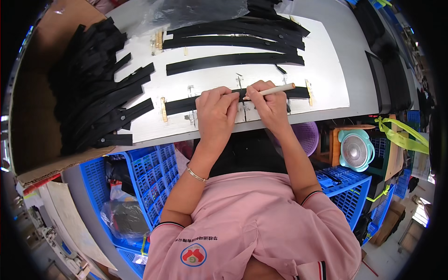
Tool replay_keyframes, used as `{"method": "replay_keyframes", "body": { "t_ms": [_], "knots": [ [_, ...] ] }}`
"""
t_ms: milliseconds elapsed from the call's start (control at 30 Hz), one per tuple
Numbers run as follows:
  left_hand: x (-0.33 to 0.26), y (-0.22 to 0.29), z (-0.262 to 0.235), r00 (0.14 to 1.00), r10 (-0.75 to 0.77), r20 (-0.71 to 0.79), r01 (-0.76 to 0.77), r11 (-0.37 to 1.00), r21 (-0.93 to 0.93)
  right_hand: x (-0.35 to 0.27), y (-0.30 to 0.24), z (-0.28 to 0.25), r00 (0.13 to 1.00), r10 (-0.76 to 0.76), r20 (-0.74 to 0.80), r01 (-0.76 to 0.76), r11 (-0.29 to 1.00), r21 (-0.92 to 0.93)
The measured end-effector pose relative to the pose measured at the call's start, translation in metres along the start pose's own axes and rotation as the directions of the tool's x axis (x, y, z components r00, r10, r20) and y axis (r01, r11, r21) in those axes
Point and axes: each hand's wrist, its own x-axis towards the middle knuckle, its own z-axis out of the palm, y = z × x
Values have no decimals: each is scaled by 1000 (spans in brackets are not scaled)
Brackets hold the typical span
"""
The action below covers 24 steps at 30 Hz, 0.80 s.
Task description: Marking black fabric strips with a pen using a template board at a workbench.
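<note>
A black fabric strip (181, 105) lies across the white board (322, 60) on the table, its ends beside tape marks. On its middle, my left hand (216, 110) is closed, fingertips pinching and pressing the strip down. Just to the right, my right hand (269, 106) grips a white pencil-like marker (278, 88), its point at the strip close to my left fingertips. Dark marks run across the board above and below the strip. Farther back lies another black strip (233, 63), with a small black piece (281, 69) near its right end. My fingers hide part of the worked strip.
More black strips (233, 43) lie at the back, near a clear plastic bag (186, 14). A cardboard box (28, 116) at left holds a heap of black strips (88, 79). Below the table are blue crates (151, 177), a purple basket (305, 137) and a turquoise fan (356, 150).
</note>
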Motion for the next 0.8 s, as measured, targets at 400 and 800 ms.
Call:
{"method": "replay_keyframes", "body": {
  "t_ms": [400,800],
  "knots": [
    [3,3,4,1000,17,-7,-17,1000,-11,2,7,-2,988,-155,3,154,984,-84],
    [2,6,2,1000,-15,26,14,999,52,-55,16,-74,878,-397,-268,108,709,-697]
  ]
}}
